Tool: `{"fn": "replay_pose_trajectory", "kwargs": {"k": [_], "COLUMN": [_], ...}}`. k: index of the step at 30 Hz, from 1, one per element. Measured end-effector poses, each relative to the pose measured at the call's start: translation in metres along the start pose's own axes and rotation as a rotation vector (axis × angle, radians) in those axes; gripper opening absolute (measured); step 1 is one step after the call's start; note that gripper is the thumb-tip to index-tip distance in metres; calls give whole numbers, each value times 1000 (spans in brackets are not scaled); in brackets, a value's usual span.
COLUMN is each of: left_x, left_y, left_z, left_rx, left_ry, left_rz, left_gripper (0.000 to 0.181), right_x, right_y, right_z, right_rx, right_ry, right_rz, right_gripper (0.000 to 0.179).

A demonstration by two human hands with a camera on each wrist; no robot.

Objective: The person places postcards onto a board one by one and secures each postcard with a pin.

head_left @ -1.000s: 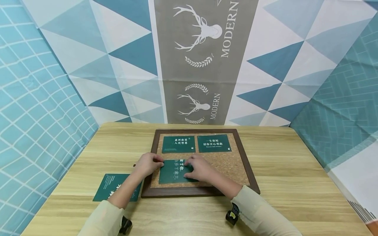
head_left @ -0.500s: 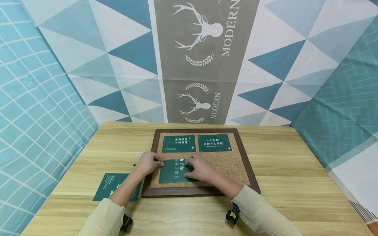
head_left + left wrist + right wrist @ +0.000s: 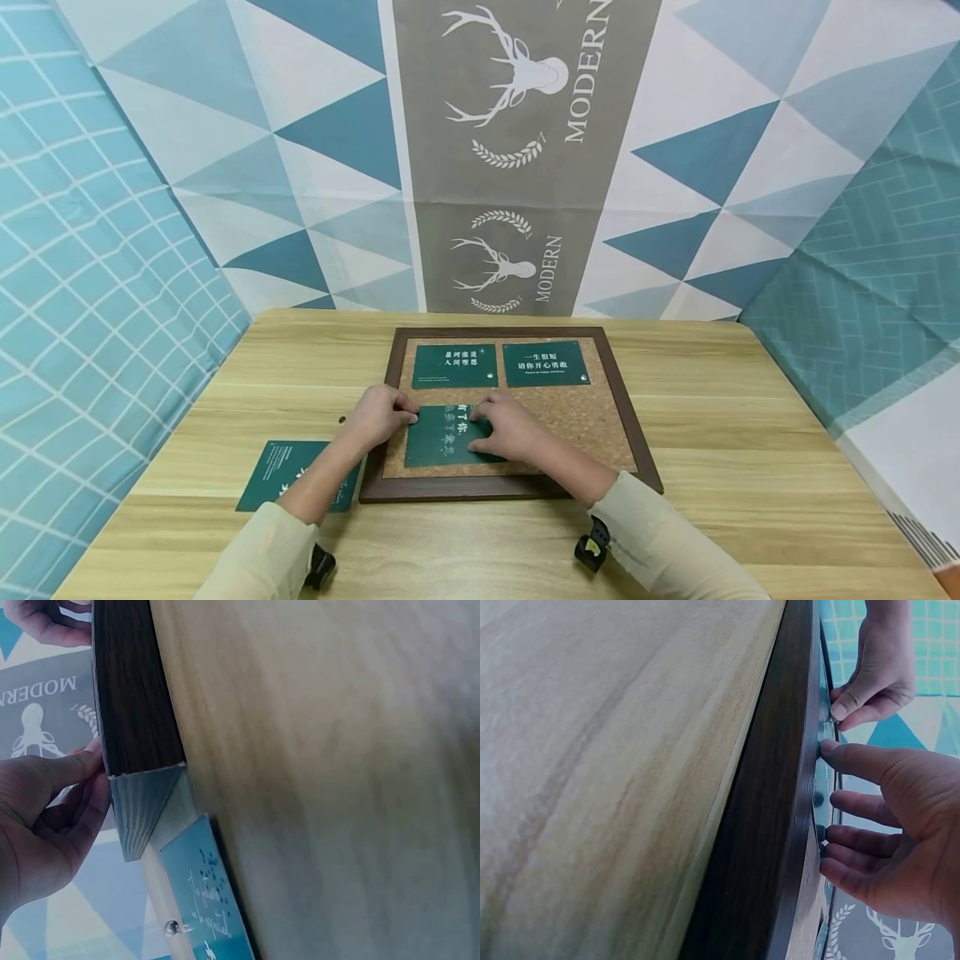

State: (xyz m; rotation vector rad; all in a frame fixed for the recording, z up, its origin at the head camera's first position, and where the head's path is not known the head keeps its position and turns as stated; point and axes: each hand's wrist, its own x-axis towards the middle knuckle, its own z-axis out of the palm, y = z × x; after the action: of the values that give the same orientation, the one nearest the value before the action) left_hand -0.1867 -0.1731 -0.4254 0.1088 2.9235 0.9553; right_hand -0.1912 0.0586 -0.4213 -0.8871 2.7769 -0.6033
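Nearest, pale sleeves (image 3: 667, 542) reach over the wooden tabletop (image 3: 487, 546). A loose green card (image 3: 262, 479) lies left of the brown-framed corkboard (image 3: 577, 429), partly under the left forearm. On the board's lower left lies the handled card (image 3: 427, 446): flat, dark green, rectangular, with bold white characters above fainter outlined ones. The right hand (image 3: 510, 429) rests on it, fingers spread; the left hand (image 3: 377, 417) brings thumb and fingertips together at its upper left corner, anything between them too small to tell. Beyond, two green cards (image 3: 455, 367) sit side by side.
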Motion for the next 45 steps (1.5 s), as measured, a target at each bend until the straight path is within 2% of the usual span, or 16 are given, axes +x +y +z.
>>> {"fn": "replay_pose_trajectory", "kwargs": {"k": [9, 18, 23, 30, 40, 45], "left_x": [4, 5, 6, 8, 13, 14], "left_y": [0, 7, 12, 12, 16, 17], "left_z": [-2, -4, -4, -5, -8, -8], "left_rx": [38, 43, 76, 87, 106, 88], "left_ry": [-39, -47, -56, -72, -135, -140], "left_rz": [39, 18, 13, 7, -18, -22], "left_gripper": [6, 5, 5, 5, 11, 8], "right_x": [-1, -2, -2, -1, 0, -1], "right_y": [0, 1, 1, 1, 2, 2], "right_z": [1, 0, 0, 0, 1, 0], "right_rx": [-2, 2, 1, 6, -6, 1], "right_ry": [-4, -2, 3, 2, 1, -2], "right_rz": [1, 0, -1, 3, -3, -1], "right_gripper": [40, 40, 40, 39, 39, 40]}}
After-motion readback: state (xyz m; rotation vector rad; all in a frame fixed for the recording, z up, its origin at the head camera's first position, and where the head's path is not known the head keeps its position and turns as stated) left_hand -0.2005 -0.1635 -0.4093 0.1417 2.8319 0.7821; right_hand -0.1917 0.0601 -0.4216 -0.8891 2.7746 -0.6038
